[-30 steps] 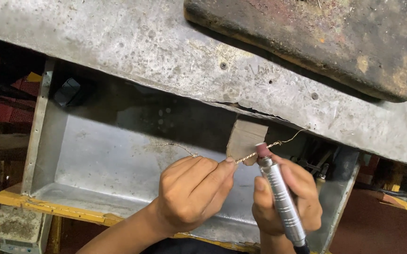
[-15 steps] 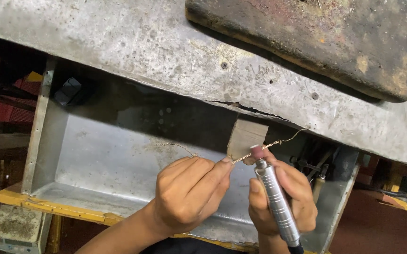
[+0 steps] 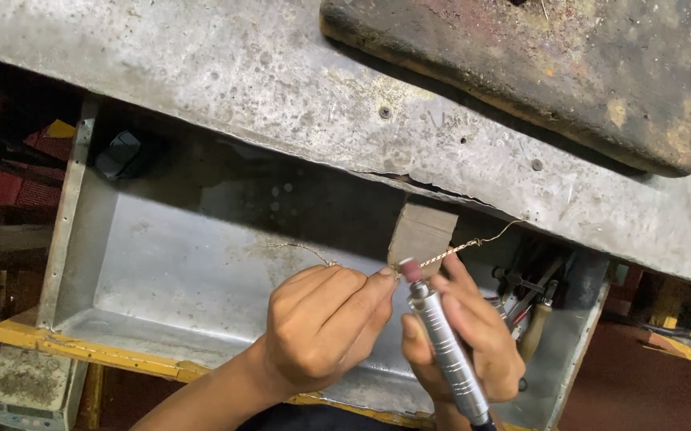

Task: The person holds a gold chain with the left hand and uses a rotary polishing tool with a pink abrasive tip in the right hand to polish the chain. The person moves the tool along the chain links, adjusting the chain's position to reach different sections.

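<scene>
Big stuff first: the grey metal bench (image 3: 226,72) runs across the far side, w/ a dark worn slab (image 3: 569,72) lying on it far right. Below hangs a metal tray (image 3: 162,263), yellow strip on its near edge; hand tools (image 3: 533,307) sit at its right end, mostly in shadow, kinds hard to tell. A small scale (image 3: 30,391) is cut off near left.

Our left hand (image 3: 321,335) is curled, fingertips pinching the thin chain (image 3: 449,251) against the small wood peg (image 3: 423,231). Right hand (image 3: 473,335) wraps around the silver rotary tool (image 3: 445,351), its pink tip at the chain.

We judge the chain v. light, limp, easily kinked or snagged; best pinched close to the work spot. Its far-right end fades into shadow, and the left tail is barely visible.
</scene>
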